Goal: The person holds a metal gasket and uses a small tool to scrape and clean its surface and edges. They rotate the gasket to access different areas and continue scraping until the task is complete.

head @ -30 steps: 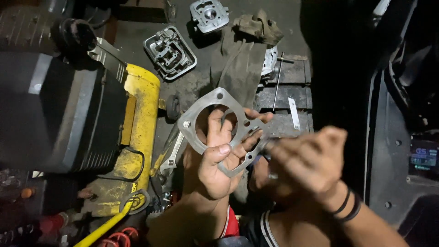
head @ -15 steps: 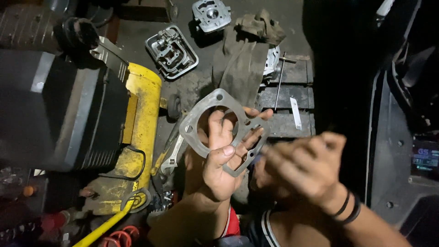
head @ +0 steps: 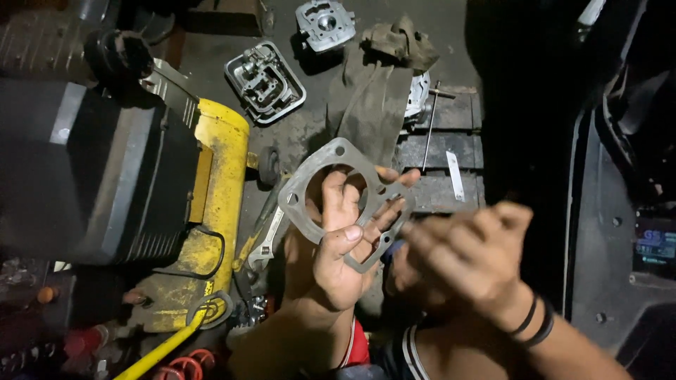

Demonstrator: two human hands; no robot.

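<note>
The left hand (head: 338,253) holds a flat grey gasket (head: 310,176) up in front of the camera, palm facing the viewer. Its fingers (head: 334,200) are closed on the gasket: the thumb lies across the near face and reaches into the large round opening, while the other fingertips curl round the right edge from behind. The gasket is tilted, with its upper left corner highest, and has small bolt holes at its corners.

The right hand (head: 465,257) is just beside the gasket's lower right corner. It is blurred, its fingers pointing left toward the gasket; whether they are open or pinching something cannot be told. Two dark bands (head: 534,322) circle its wrist.

Below lies a dark, grimy floor (head: 451,28). A grey cylinder head (head: 324,22) sits at the top, and a finned metal cover (head: 264,81) lies to its lower left. A dirty rag (head: 380,91) stretches down from the top toward the gasket. To the right of the rag lies a thin T-handle tool (head: 431,127) on wooden planks (head: 454,151). On the left stands a yellow machine (head: 218,204) with a black housing (head: 91,176). A wrench (head: 266,243) lies between the machine and the left hand.
</note>
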